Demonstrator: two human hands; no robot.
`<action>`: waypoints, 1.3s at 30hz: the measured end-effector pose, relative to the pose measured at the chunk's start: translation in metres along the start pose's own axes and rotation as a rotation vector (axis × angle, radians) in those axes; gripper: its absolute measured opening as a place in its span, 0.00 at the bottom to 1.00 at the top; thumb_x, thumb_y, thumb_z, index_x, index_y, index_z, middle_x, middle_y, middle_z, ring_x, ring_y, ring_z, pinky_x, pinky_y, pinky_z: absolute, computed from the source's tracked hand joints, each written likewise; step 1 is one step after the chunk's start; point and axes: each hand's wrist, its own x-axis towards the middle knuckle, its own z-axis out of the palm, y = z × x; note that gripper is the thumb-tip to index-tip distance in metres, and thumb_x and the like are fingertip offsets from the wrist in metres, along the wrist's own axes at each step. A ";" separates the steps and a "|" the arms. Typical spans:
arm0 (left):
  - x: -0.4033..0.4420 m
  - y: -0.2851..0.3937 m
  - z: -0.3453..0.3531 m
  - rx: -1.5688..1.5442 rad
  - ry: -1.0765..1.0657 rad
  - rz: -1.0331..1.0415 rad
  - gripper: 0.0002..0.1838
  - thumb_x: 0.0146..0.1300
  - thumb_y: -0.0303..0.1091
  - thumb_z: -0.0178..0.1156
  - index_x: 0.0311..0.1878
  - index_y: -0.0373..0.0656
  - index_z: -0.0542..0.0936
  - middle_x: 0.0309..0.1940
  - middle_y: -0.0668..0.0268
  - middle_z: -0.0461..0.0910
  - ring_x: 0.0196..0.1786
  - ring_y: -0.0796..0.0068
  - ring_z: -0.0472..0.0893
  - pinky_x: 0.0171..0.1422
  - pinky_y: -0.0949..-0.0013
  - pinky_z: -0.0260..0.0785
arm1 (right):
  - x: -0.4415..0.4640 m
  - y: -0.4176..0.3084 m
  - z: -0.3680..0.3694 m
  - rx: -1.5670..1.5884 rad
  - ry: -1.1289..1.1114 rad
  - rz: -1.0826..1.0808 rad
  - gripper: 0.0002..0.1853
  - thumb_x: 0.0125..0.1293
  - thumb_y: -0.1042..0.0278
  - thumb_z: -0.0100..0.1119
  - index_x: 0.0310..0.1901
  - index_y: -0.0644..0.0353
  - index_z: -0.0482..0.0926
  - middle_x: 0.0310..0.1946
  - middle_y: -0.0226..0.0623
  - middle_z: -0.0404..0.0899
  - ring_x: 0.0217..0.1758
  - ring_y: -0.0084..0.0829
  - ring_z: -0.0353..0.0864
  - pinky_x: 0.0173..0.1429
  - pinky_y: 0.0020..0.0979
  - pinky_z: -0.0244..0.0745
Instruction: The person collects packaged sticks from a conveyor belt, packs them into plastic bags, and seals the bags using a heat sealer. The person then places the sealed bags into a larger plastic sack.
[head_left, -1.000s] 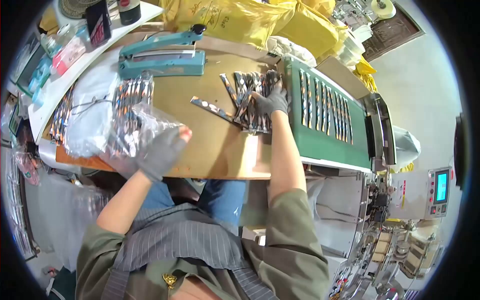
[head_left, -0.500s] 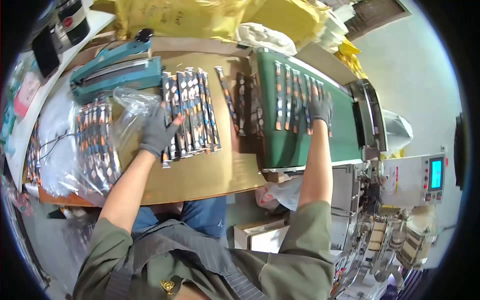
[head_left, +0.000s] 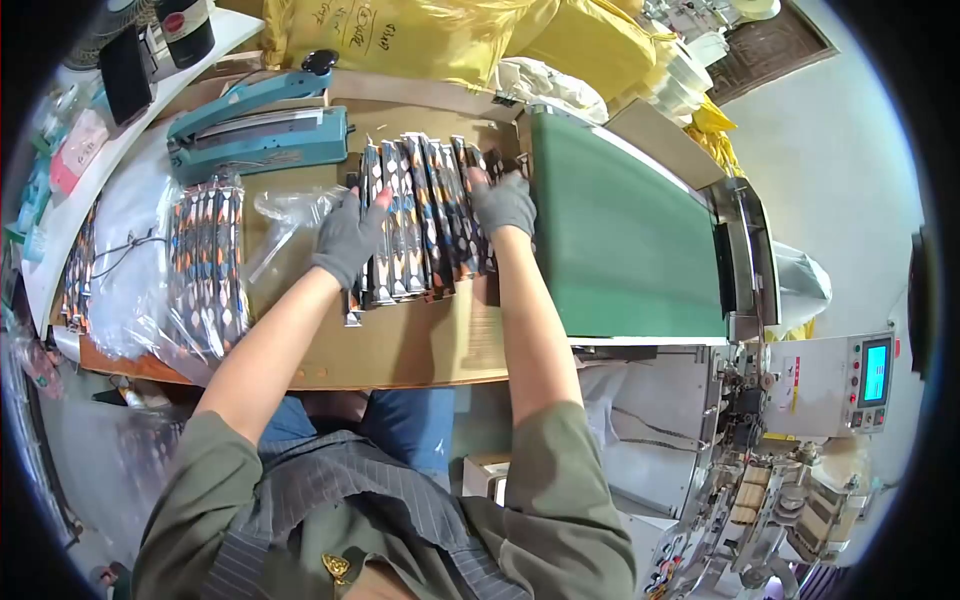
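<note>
Several slim dark patterned sachets (head_left: 410,225) lie side by side in a row on the brown work surface (head_left: 330,360). At the row's left edge is my left hand (head_left: 352,238), gloved in grey with bare fingertips, its thumb apart from the fingers and resting against the sachets. My right hand (head_left: 503,205), in a similar glove, is at the row's right end beside the green belt; its thumb and fingers are spread over the end sachets. Clear plastic film (head_left: 295,212) lies left of my left hand. Further left, more sachets (head_left: 208,260) sit in a clear bag.
A teal sealer (head_left: 260,140) stands behind the left side. The green conveyor belt (head_left: 625,230) runs on the right, with a machine control box (head_left: 835,385) beyond it. Yellow bags (head_left: 400,40) line the back. A white shelf (head_left: 190,80) holds a phone (head_left: 126,76).
My right hand has moved left off the belt to the row's right end. The sachets that lay on the belt are gone from it, and the row on the brown surface is wider.
</note>
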 end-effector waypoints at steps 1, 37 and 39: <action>0.005 0.007 -0.003 -0.133 -0.026 -0.057 0.44 0.60 0.65 0.53 0.61 0.30 0.68 0.49 0.40 0.75 0.55 0.44 0.73 0.62 0.58 0.63 | 0.012 0.010 0.009 0.134 -0.054 0.173 0.49 0.58 0.28 0.47 0.58 0.76 0.65 0.52 0.68 0.71 0.58 0.59 0.72 0.62 0.47 0.67; -0.076 0.031 -0.151 -0.925 -0.333 0.454 0.44 0.39 0.34 0.78 0.62 0.38 0.67 0.55 0.65 0.74 0.56 0.74 0.73 0.62 0.69 0.65 | -0.175 -0.126 -0.065 1.483 -0.653 -0.546 0.52 0.43 0.73 0.75 0.69 0.65 0.52 0.55 0.41 0.72 0.50 0.30 0.78 0.55 0.34 0.75; -0.082 0.022 -0.148 -0.904 -0.494 0.321 0.42 0.41 0.35 0.77 0.61 0.38 0.67 0.54 0.65 0.75 0.55 0.74 0.73 0.61 0.70 0.66 | -0.188 -0.125 -0.068 1.365 -0.613 -0.517 0.56 0.41 0.73 0.77 0.70 0.65 0.47 0.55 0.41 0.71 0.49 0.30 0.78 0.52 0.31 0.76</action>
